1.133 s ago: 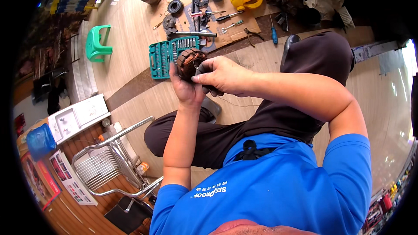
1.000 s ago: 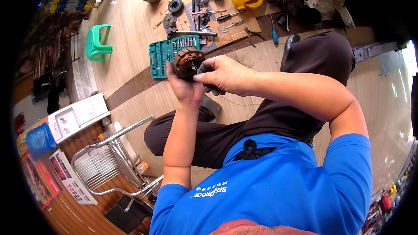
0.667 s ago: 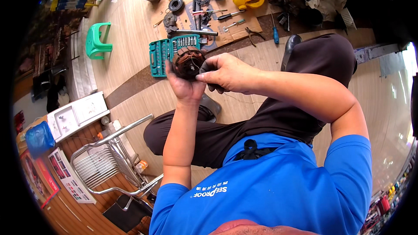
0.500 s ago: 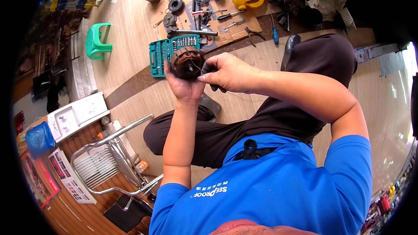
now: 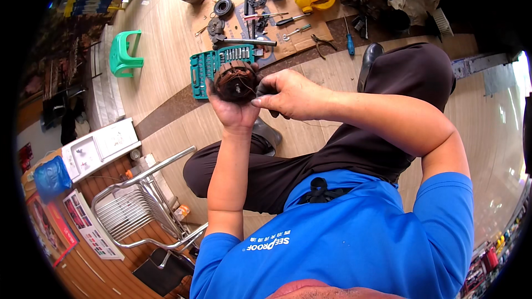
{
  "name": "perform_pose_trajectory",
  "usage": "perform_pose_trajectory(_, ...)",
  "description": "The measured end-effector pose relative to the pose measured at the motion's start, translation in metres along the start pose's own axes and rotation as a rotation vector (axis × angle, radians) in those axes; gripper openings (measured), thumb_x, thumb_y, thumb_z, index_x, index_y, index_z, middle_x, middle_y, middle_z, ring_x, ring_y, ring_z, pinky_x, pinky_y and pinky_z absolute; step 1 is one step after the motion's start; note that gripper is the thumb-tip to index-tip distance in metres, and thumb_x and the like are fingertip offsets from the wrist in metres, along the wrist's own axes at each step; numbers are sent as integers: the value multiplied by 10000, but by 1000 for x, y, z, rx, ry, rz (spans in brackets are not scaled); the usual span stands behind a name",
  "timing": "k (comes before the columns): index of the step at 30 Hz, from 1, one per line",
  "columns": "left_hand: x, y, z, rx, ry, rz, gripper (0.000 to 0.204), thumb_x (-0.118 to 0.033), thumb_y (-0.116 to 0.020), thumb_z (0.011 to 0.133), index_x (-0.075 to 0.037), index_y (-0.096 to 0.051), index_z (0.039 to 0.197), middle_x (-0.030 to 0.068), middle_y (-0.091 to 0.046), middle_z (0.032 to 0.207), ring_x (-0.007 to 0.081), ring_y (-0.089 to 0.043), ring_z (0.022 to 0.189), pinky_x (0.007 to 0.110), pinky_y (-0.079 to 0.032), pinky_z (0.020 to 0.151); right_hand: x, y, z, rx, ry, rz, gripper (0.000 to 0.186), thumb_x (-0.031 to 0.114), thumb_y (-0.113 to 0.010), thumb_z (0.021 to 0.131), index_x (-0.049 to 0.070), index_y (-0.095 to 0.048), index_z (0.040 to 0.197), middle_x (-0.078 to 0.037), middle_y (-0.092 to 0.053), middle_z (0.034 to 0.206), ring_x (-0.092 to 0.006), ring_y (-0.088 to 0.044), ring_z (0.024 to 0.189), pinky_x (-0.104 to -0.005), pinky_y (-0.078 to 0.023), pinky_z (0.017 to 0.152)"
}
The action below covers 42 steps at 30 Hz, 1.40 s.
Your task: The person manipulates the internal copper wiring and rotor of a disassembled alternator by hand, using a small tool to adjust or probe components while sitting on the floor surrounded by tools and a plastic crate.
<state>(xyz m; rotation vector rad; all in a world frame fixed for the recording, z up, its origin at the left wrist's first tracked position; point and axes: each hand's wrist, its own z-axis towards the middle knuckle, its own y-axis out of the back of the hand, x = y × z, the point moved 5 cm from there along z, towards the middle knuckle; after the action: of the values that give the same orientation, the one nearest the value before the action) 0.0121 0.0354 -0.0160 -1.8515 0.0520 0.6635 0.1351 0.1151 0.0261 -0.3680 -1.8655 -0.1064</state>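
Note:
A dark, round rotor [image 5: 237,84] with copper windings and a metal shaft end in its middle rests in my left hand [image 5: 233,113]. The fingers of that hand wrap round its side and underside. My right hand [image 5: 296,95] is beside the rotor with thumb and fingertips pinched together. Between them is a thin copper wire, which loops over the rotor's face; a thin strand also trails below the right hand. Blackened stuff covers the right fingertips. Just beyond the rotor, a green socket set case [image 5: 200,77] lies unfolded, partly hidden by it.
Cardboard [image 5: 302,44] holds a long bar [image 5: 249,41], screwdrivers, a black ring [image 5: 223,6] and dark machine parts. Pliers [image 5: 321,46] and a blue-handled screwdriver [image 5: 350,44] lie to its right. A yellow jug [image 5: 328,1] stands behind; a green stool [image 5: 119,54] and metal chair [image 5: 124,210] are left.
The rotor has turned or tilted slightly in my left hand, and the wire lies differently over its face. My right hand has shifted a little, still pinched.

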Motion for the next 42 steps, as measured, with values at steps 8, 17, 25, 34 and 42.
perform_pose_trajectory(8, 4, -2, -1, -6, 9, -51, 671, -606, -349, 960, -52, -543, 1286, 209, -615, 1213, 402, -584, 1126, 504, -487, 964, 3, -4, 1, -3, 44, -1, 207, 204, -654, 919, 0, -654, 880, -32, -603, 686, -90, -555, 634, -274, -465, 576)
perform_pose_trajectory(17, 4, -7, -2, 28, 15, -69, 676, -598, -323, 963, -35, -549, 1260, 264, -614, 1173, 383, -621, 1029, 478, -525, 879, 11, -10, -2, -1, 156, -22, 203, 184, -662, 899, -16, -671, 930, -88, -633, 746, -137, -583, 706, -331, -485, 661)
perform_pose_trajectory(25, -9, 8, 2, 44, -80, 87, 662, -597, -347, 961, -35, -558, 1240, 191, -632, 1144, 389, -596, 1059, 512, -529, 822, 20, -5, -13, 76, 163, 74, 195, 170, -654, 914, -15, -671, 973, -71, -612, 753, -115, -545, 726, -315, -482, 699)
perform_pose_trajectory(34, -3, 13, 4, -23, 19, -30, 685, -628, -349, 954, -48, -539, 1265, 183, -620, 1158, 392, -582, 1047, 502, -523, 821, 22, -4, -17, 4, 273, -117, 228, 192, -662, 901, -30, -656, 953, -153, -657, 791, -161, -600, 716, -353, -493, 679)
perform_pose_trajectory(42, 3, 9, 0, 4, 78, -15, 733, -662, -339, 942, -35, -535, 1268, 228, -612, 1150, 382, -619, 949, 477, -530, 840, 24, -4, -13, -53, 343, -200, 232, 188, -667, 880, -33, -653, 948, -194, -662, 799, -253, -669, 754, -381, -514, 695)
